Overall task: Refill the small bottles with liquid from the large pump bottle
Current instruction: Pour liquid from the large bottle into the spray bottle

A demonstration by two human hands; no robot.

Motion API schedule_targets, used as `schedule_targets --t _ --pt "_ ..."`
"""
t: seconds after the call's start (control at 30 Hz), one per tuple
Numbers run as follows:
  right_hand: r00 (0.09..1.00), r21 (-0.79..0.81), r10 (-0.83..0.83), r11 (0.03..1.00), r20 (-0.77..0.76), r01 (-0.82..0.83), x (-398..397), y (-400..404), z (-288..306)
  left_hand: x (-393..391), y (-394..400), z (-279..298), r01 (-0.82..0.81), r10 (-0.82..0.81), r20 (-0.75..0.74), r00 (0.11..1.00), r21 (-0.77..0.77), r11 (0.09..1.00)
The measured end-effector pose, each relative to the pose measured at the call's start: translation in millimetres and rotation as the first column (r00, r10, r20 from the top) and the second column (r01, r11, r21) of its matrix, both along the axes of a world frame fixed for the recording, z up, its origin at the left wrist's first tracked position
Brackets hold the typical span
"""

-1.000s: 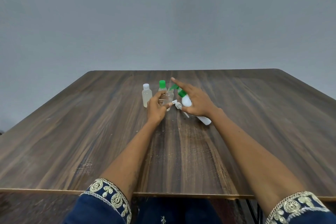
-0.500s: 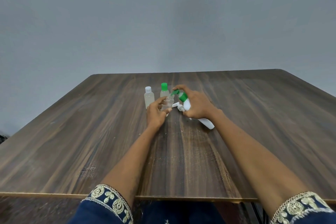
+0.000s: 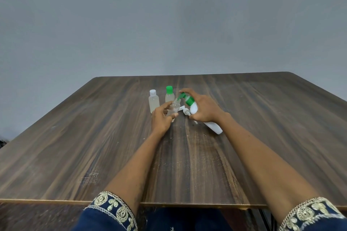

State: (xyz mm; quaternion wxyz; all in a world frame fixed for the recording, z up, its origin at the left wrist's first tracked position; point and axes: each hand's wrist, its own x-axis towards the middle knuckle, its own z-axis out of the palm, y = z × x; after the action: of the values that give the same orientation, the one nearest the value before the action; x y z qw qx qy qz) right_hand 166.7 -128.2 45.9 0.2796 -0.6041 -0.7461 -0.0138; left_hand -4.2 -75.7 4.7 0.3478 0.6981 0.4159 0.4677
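Your right hand [image 3: 203,108] grips the large pump bottle [image 3: 194,108], fingers curled round its white body, and the forefinger lies on top of the green pump head [image 3: 185,97]. The bottle is tilted toward the left, its base pointing back at you and to the right, above the table [image 3: 93,146]. The green nozzle reaches to the mouth of the small clear bottle [image 3: 173,108], which your left hand [image 3: 162,120] holds between thumb and curled fingers. This small bottle has no cap, leans toward the pump, and looks almost empty; how much liquid is inside I cannot tell.

All of this is near the middle of the dark wooden table, a bit toward the far side. There is wide bare wood on the left, on the right and between the hands and the near edge, where your forearms cross over. The far edge meets a grey wall [image 3: 169,24].

Just behind your left hand stand two more small bottles, upright and close to each other: one with a white cap [image 3: 154,103], one with a green cap [image 3: 169,94], both holding pale liquid. A small white cap piece [image 3: 185,110] lies on the table between your hands, partly hidden. The dark blue sleeves [image 3: 112,212] with gold embroidery show at the bottom.
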Motion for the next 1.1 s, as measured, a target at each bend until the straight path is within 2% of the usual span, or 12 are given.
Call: schedule_targets --t 0.67,1.1 --pt "0.999 0.033 -0.020 0.999 -0.048 0.021 -2.2 -2.4 2.9 4.0 -3.4 2.6 0.037 -0.038 -0.032 0.999 -0.015 0.999" --pt "0.999 -0.053 -0.025 0.998 -0.022 0.024 -5.7 -1.0 8.7 -2.1 -2.9 0.0 0.012 -0.013 -0.059 0.998 -0.026 1.000"
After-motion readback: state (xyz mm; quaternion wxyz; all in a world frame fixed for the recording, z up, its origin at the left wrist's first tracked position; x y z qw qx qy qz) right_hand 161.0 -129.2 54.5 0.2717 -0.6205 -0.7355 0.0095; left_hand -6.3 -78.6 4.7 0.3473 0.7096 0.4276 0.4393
